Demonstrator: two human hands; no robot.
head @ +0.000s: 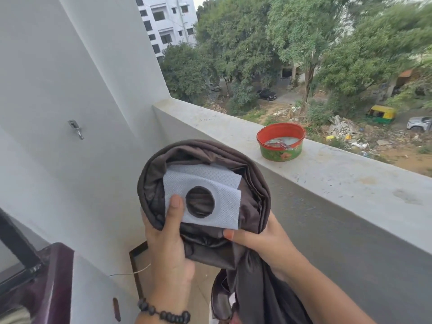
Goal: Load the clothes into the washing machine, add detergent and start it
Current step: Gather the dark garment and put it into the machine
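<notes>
A dark brown cloth (252,202) is bunched up in front of me at chest height, its tail hanging down past my right forearm. A white mesh patch (219,181) with a round hole lies on its front. My left hand (168,242) grips the cloth from the left, thumb pressing the white patch. My right hand (261,242) holds the cloth from the right, thumb across its lower edge. The maroon washing machine (53,277) shows at the lower left with its dark lid (16,244) raised.
A concrete balcony parapet (327,178) runs across the right, with a red and green tub (280,142) on top. A white wall (70,90) with a metal hook (76,128) stands to the left. Trees and a street lie below.
</notes>
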